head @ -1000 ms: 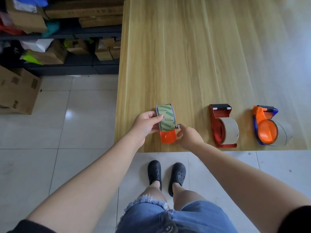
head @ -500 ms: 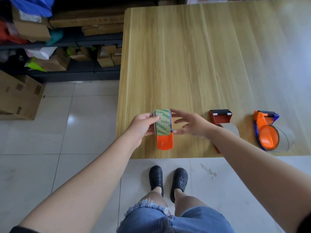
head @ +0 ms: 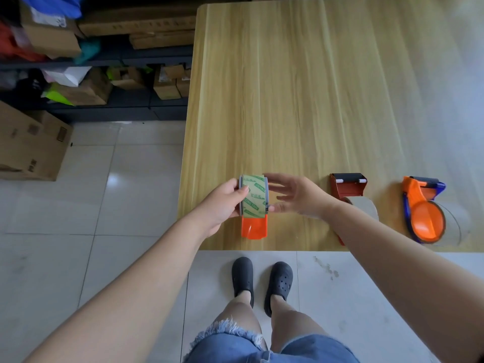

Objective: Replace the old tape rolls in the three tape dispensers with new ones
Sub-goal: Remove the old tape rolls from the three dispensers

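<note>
Three tape dispensers stand along the near edge of the wooden table (head: 301, 87). The leftmost is an orange dispenser (head: 254, 227) carrying a roll of green-printed tape (head: 254, 199). My left hand (head: 225, 203) grips the roll's left side, thumb on top. My right hand (head: 296, 196) is at the roll's right side, fingers spread, fingertips touching its edge. In the middle is a red dispenser (head: 347, 188) with a brown tape roll (head: 364, 206), partly hidden by my right forearm. At the right stands an orange and blue dispenser (head: 423, 208) with a clear roll (head: 455, 224).
The table's near edge runs just below the dispensers, above my feet in black clogs (head: 262, 281). Left of the table is tiled floor, a dark shelf unit (head: 117, 61) packed with cardboard boxes, and a large carton (head: 28, 145) on the floor.
My right hand has left the orange dispenser's lower right side and risen to the roll's right edge, fingers now spread. The left hand keeps its grip on the roll.
</note>
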A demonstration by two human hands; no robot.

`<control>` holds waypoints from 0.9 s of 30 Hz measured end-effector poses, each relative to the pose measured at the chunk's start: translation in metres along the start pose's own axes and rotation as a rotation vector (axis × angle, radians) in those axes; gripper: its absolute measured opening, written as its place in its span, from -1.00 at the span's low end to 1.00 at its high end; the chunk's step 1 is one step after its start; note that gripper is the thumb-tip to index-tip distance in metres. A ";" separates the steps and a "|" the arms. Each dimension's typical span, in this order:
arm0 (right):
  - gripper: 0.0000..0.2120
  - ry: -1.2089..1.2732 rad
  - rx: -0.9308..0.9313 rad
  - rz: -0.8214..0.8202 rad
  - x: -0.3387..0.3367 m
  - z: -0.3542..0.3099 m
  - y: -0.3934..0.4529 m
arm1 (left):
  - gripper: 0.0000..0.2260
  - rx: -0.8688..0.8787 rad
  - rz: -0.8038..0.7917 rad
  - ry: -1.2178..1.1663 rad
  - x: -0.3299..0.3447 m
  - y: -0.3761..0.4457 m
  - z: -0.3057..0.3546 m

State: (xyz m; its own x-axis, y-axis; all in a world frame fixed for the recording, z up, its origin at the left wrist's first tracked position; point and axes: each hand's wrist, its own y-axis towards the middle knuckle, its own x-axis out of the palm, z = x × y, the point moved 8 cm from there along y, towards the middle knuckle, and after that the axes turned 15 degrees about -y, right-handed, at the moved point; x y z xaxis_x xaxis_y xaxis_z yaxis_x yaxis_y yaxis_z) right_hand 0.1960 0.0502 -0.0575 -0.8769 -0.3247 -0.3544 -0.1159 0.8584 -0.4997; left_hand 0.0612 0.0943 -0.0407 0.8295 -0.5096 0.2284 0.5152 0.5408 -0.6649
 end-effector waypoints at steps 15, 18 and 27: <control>-0.40 0.253 -0.069 0.091 0.007 0.009 0.001 | -0.56 0.086 -0.135 0.134 -0.003 0.000 0.002; -0.43 0.328 -0.075 0.110 0.007 0.009 0.000 | -0.58 0.152 -0.098 0.086 -0.005 0.002 0.005; -0.40 0.396 -0.086 0.066 0.004 0.012 0.004 | -0.59 0.195 -0.093 -0.029 0.001 0.007 0.000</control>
State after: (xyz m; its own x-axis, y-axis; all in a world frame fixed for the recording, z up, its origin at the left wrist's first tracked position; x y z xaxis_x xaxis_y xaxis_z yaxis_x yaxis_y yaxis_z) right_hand 0.1974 0.0469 -0.0704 -0.9936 -0.1041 -0.0430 -0.0773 0.9078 -0.4122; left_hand 0.0658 0.0971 -0.0449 0.7810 -0.5451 0.3047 0.6193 0.6132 -0.4905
